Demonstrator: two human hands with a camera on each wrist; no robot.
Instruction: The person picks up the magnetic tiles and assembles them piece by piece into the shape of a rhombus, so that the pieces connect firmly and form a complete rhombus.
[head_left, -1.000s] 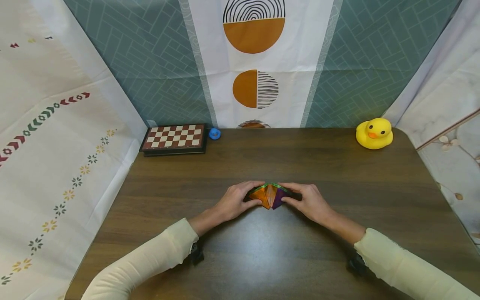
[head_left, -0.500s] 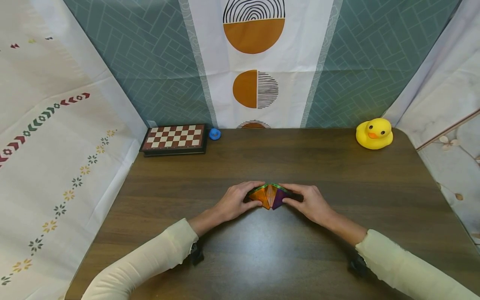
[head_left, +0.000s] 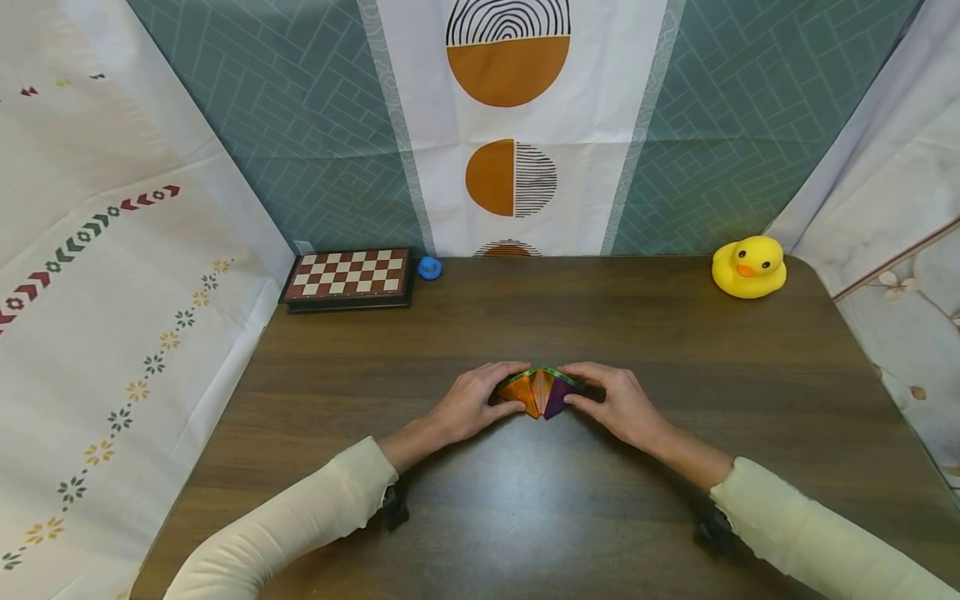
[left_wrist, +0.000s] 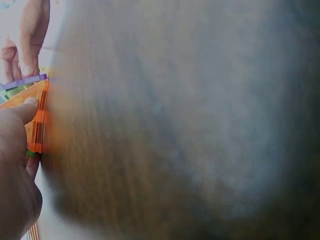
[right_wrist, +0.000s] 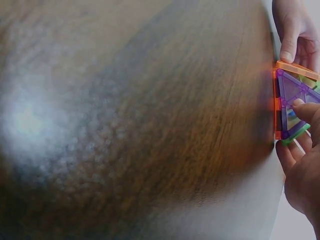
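Near the table's middle, both hands hold a small structure of joined translucent magnetic tiles. My left hand pinches its orange triangular tile, thumb on the near face and fingers behind. On the other side, my right hand pinches the purple triangular tile the same way. A paler orange face shows between the two, and green edges run along the back. In the right wrist view the right thumb presses on the purple tile. The left thumb lies on the orange tile in the left wrist view.
A chessboard box lies at the table's back left, with a small blue toy beside it. At the back right sits a yellow rubber duck. Patterned cloths hang behind and at both sides of the wooden table.
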